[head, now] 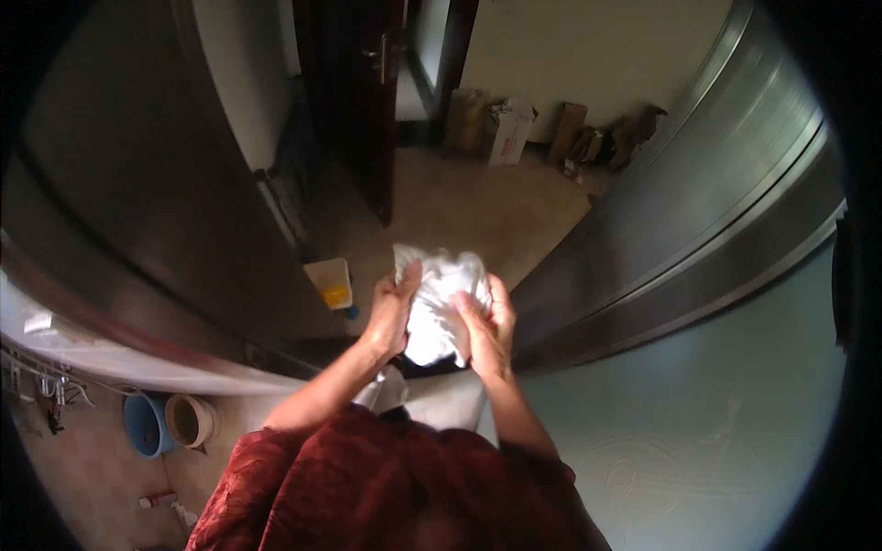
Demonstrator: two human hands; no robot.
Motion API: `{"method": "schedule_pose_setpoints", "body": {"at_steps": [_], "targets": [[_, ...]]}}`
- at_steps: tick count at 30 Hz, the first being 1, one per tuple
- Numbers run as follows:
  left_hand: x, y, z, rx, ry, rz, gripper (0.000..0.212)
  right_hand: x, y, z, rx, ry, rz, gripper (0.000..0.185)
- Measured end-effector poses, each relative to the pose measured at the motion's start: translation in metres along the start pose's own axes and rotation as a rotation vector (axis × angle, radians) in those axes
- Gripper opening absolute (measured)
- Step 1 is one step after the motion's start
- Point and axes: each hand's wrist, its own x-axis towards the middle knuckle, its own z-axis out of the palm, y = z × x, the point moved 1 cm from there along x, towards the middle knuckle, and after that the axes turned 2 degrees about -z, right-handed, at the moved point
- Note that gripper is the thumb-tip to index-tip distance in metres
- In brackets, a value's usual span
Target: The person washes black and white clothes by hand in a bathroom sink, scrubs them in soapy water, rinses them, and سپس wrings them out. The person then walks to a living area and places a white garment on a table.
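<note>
A crumpled white cloth (441,303) is held up in front of me in a doorway, brightly lit along its lower part. My left hand (396,310) grips its left edge, with the thumb lying over the front. On the right side my right hand (488,330) grips it too, thumb on top and the fingers behind the cloth. Folds hide most of the fingertips of both hands.
Dark door frame sides (599,289) curve past on both sides, with a frosted glass panel (661,420) at lower right. Ahead are an open dark door (351,103), a white bin (331,275) and a white carton (511,134). A blue bucket (141,423) and beige bucket (186,420) stand at lower left.
</note>
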Motion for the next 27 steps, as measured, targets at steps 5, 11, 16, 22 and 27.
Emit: {"method": "schedule_pose_setpoints", "body": {"at_steps": [5,11,16,22,27], "targets": [[-0.003,-0.001,0.008,0.006,0.083,0.019,0.045,-0.009,-0.006,0.006,0.037,-0.049,-0.104,0.041],[-0.013,0.013,0.017,-0.022,-0.116,0.262,0.038,-0.011,-0.013,0.007,-0.098,-0.009,-0.164,0.043],[-0.036,0.026,0.024,0.112,-0.153,0.410,0.035,-0.023,-0.036,0.005,0.035,-0.049,-0.210,0.040],[-0.031,0.032,0.036,0.069,-0.059,0.221,0.033,0.010,-0.069,-0.012,0.016,-0.124,-0.061,0.026],[0.046,0.051,0.040,-0.228,-0.099,0.102,0.032,0.107,-0.043,-0.024,0.179,-0.205,0.024,0.022]]}}
